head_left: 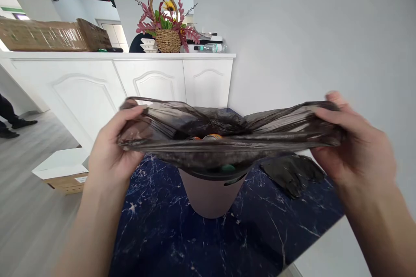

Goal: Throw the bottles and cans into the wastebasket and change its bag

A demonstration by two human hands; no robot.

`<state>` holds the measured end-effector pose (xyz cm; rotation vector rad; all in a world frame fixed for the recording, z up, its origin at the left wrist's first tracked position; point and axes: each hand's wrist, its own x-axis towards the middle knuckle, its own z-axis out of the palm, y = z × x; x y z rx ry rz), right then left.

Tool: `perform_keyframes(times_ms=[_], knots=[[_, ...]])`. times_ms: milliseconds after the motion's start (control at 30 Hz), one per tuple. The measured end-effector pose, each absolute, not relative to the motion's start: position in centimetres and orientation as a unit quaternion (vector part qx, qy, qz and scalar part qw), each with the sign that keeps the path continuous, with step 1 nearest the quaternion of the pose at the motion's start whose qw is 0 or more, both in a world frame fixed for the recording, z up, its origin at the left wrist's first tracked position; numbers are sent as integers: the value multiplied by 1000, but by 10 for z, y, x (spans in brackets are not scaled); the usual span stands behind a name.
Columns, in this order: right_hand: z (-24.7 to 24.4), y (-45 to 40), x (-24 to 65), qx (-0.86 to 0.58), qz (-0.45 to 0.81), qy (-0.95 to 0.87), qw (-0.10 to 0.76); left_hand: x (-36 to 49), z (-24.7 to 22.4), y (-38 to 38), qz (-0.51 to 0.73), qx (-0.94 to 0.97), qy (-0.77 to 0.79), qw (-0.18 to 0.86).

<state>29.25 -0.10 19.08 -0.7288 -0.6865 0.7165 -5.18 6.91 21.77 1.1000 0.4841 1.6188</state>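
A thin black garbage bag (208, 147) is stretched wide between my two hands, its mouth pulled out to both sides. My left hand (113, 145) grips the left edge of the bag, thumb on top. At the other end my right hand (357, 143) is closed on the right edge. Below the bag stands a pinkish-brown trash can (212, 194) with a dark rim, and the bag's lower part goes down into it. Inside the opening, the top of an orange-and-silver can (212, 136) shows; the rest of the contents is hidden.
The trash can stands on a dark blue marbled tabletop (195, 246). A crumpled black plastic bag (292, 175) lies right of it. Behind is a white cabinet (152, 78) bearing a flower basket (168, 40), a bottle (212, 47) and a cardboard box (42, 34). Another person's legs (9, 114) appear at far left.
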Motion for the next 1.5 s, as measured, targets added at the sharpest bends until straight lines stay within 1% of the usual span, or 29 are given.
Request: perform_keyframes(times_ms=[33, 100, 200, 267, 367, 467, 533, 633, 700, 767, 833, 900, 1000, 1100, 1233, 1300, 1367, 1433, 1500], knots=[[190, -2, 294, -324, 323, -303, 836, -50, 220, 66, 696, 446, 184, 532], [182, -5, 298, -307, 292, -286, 859, -47, 223, 63, 736, 425, 182, 495], [159, -11, 310, -361, 297, -296, 833, -49, 225, 60, 773, 434, 241, 394], [144, -17, 320, -437, 329, -318, 774, -53, 226, 60, 780, 464, 273, 318], [127, -24, 334, -553, 395, -366, 636, -62, 225, 61, 773, 509, 303, 224], [122, -27, 345, -606, 439, -421, 513, -73, 224, 62, 725, 545, 375, 189], [122, -28, 348, -624, 415, -456, 480, -79, 223, 61, 664, 571, 447, 183], [125, -27, 348, -638, 337, -480, 499, -84, 223, 57, 589, 596, 528, 140], [128, -27, 345, -629, 307, -473, 535, -84, 222, 56, 585, 592, 546, 101], [130, -26, 339, -598, 311, -455, 582, -83, 221, 56, 596, 585, 544, 81], [132, -24, 334, -550, 348, -425, 629, -83, 220, 58, 612, 577, 534, 86], [133, -20, 330, -505, 389, -397, 660, -85, 220, 61, 628, 562, 525, 120], [133, -15, 329, -467, 440, -380, 666, -95, 222, 67, 637, 546, 498, 220], [133, -15, 328, -445, 457, -381, 669, -109, 225, 67, 601, 560, 473, 320], [136, -16, 326, -430, 450, -412, 666, -114, 227, 61, 541, 606, 434, 390], [139, -15, 326, -447, 448, -405, 659, -107, 226, 59, 532, 605, 437, 400], [145, -12, 325, -482, 437, -396, 648, -96, 225, 59, 536, 595, 458, 386], [153, -9, 324, -519, 424, -419, 613, -85, 224, 59, 524, 610, 483, 347], [161, -7, 320, -549, 404, -470, 560, -77, 223, 60, 481, 650, 504, 303]])
